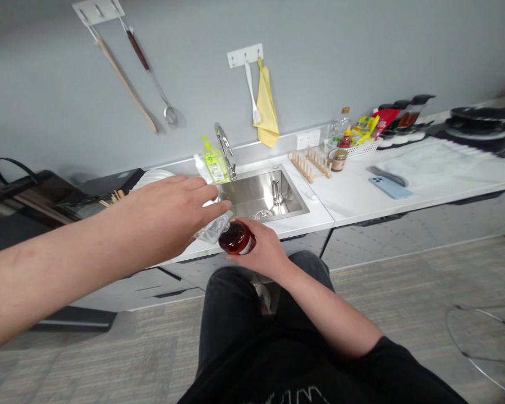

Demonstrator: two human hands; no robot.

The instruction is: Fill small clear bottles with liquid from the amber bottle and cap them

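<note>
My left hand (179, 210) is closed around a clear bottle (212, 229) that lies tilted, its narrow end toward the right. Most of the clear bottle hides behind my fingers. My right hand (265, 249) wraps round a dark red-brown bottle (237, 238) with a pale label on its side. The narrow end of the clear bottle meets the red-brown bottle's upper left; whether they touch I cannot tell. Both are held above the counter's front edge, before the steel sink (297, 205).
Behind the sink stand a yellow-green dish soap bottle (215, 161) and a curved faucet (224, 140). Right of it are a wooden rack (311, 165), a jar (339, 160), a blue phone (390, 187) and a white basket (364, 148) of condiments. Plates (151, 177) are at left.
</note>
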